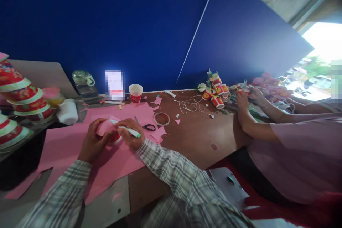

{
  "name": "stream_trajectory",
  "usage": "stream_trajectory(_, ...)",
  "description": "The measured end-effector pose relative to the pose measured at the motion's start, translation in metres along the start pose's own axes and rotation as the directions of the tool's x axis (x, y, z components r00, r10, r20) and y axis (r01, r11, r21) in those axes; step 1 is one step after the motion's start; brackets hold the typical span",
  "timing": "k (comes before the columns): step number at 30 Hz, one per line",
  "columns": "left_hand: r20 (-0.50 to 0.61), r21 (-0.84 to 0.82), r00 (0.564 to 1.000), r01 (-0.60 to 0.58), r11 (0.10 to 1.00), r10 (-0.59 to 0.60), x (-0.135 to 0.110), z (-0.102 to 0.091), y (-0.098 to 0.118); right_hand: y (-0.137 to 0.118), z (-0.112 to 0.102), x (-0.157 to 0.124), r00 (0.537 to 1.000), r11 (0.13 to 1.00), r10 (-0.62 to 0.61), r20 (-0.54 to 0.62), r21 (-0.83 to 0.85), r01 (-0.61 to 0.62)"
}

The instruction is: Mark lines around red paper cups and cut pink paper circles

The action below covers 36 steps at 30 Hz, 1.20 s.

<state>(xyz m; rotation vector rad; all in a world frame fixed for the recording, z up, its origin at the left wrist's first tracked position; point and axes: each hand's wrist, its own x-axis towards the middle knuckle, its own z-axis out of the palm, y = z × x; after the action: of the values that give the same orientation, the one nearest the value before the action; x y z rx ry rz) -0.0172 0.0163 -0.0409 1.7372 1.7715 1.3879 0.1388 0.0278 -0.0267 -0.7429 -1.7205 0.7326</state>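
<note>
My left hand is closed around a red paper cup, which is tilted, with a piece of pink paper over its near end. In my right hand is a white marker with a green end; its other end points at the cup and pink paper. Where the tip touches is too small to tell. Both hands are above large pink sheets spread on the table. Dark-handled scissors lie just right of my right hand, partly hidden by it.
A clear ring, white cable and pink scraps lie to the right. Behind stand a paper cup, a lit phone and a water bottle. Stacked red bowls stand left; a co-worker's hands work at right.
</note>
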Motion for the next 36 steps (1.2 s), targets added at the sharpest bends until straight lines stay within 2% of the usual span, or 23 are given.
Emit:
stream_trajectory(4,-0.011,-0.017,1.0,0.006,1.0,-0.006,0.0,-0.001,0.0,0.003,0.003,-0.002,0.996,0.997,0.071,-0.058,0.015,-0.07)
stream_trajectory(10,-0.006,-0.019,1.0,-0.001,1.0,0.001,0.001,0.0,-0.003,0.008,0.004,-0.003,0.996,0.997,0.064,-0.068,-0.028,-0.066)
stream_trajectory(16,-0.015,0.005,0.999,-0.043,0.999,0.043,0.002,0.0,-0.001,0.011,0.002,-0.002,0.992,0.997,0.075,-0.103,0.018,-0.074)
stream_trajectory(20,-0.009,-0.007,0.999,-0.031,0.999,0.031,0.001,-0.002,0.002,0.009,0.001,-0.001,0.988,0.996,0.089,-0.123,0.033,-0.086)
stream_trajectory(26,0.032,-0.055,0.999,-0.027,0.998,0.029,0.002,-0.004,0.006,0.003,-0.002,0.001,0.987,0.989,0.116,-0.109,0.102,-0.105)
stream_trajectory(36,0.06,-0.08,0.998,0.006,0.997,-0.002,0.004,-0.006,0.008,0.001,-0.004,0.004,0.993,0.997,0.079,-0.083,0.027,-0.077)
